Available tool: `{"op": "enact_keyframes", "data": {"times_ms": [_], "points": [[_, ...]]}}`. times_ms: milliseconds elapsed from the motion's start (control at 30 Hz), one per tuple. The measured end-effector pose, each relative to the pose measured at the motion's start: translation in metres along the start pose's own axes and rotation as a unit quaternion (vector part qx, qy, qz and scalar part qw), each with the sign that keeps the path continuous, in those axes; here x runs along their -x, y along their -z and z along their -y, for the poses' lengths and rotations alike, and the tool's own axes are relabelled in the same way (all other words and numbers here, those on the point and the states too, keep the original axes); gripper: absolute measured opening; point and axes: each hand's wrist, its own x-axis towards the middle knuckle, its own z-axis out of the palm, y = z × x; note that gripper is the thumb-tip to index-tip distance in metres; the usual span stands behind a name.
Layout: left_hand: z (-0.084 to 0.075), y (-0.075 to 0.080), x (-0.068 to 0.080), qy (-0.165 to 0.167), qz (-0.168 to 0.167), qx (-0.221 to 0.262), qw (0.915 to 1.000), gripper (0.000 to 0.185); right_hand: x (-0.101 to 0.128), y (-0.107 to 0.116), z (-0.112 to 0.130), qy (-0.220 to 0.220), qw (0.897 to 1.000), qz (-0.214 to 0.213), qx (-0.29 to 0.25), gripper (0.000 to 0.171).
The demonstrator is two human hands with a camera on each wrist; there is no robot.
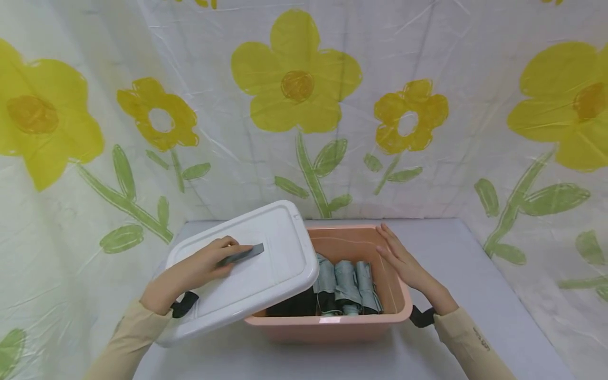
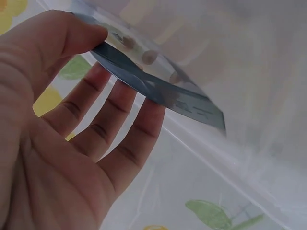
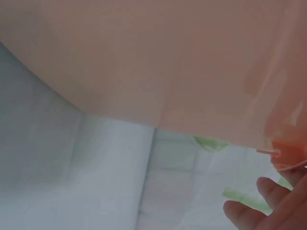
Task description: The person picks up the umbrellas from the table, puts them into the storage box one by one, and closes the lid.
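A salmon-pink plastic bin (image 1: 332,323) stands on the grey table. Its white lid (image 1: 271,274) lies tilted over the bin's left part. My left hand (image 1: 223,257) is on top of the lid and pinches the lid's flat grey handle (image 1: 248,254). In the left wrist view my thumb lies over that handle (image 2: 192,103) and my fingers (image 2: 139,124) lie under it. My right hand (image 1: 396,254) rests with straight fingers along the bin's right rim. The right wrist view shows the bin's wall (image 3: 168,62) close up and my fingertips (image 3: 242,211) low at the right. Folded grey-green umbrellas (image 1: 348,285) lie inside the bin.
The grey table (image 1: 475,274) runs out to the right of the bin and in front of it. A white sheet with yellow flowers (image 1: 296,79) hangs close behind and on both sides. Dark folded things lie under the lid's edge in the bin.
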Motion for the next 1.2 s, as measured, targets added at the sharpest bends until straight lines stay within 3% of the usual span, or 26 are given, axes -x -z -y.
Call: {"op": "enact_keyframes", "data": {"times_ms": [200, 433, 1200], "points": [[-0.006, -0.001, -0.01, -0.014, 0.012, 0.001, 0.9998, 0.048, -0.003, -0.002, -0.013, 0.0, 1.0, -0.005, 0.013, 0.055], [-0.014, -0.002, -0.02, -0.01, 0.05, 0.008, 0.9987, 0.048, -0.002, -0.002, -0.014, 0.001, 1.0, -0.005, 0.007, 0.055], [-0.038, -0.015, -0.057, -0.053, 0.079, 0.004, 0.9955, 0.044, -0.004, -0.005, -0.021, -0.004, 1.0, -0.011, 0.013, 0.054]]}}
